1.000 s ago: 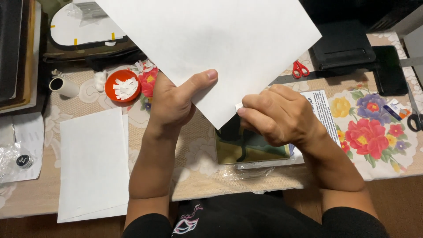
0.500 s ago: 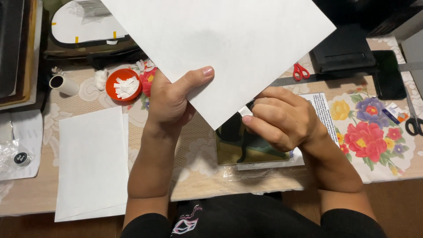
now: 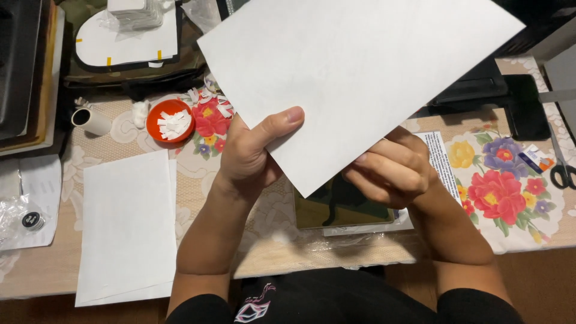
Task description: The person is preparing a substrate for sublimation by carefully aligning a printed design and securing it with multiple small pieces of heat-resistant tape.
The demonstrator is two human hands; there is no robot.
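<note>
Pinching the white sheet (image 3: 360, 78), left hand (image 3: 252, 156); right hand (image 3: 390, 171) seemingly curled behind it.

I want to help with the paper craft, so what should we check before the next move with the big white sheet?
1. Left hand has hold of the white sheet: ok, thumb on the front near the lower edge.
2. Right hand is at the sheet's bottom corner: ok, though whether it pinches it, cannot tell.
3. Sheet is lifted off the table: ok.
4. Scissors lie away from both hands: ok, at the right edge.
5. Orange bowl of paper bits stands upright: ok.
6. Stack of white paper lies flat: ok.
</note>
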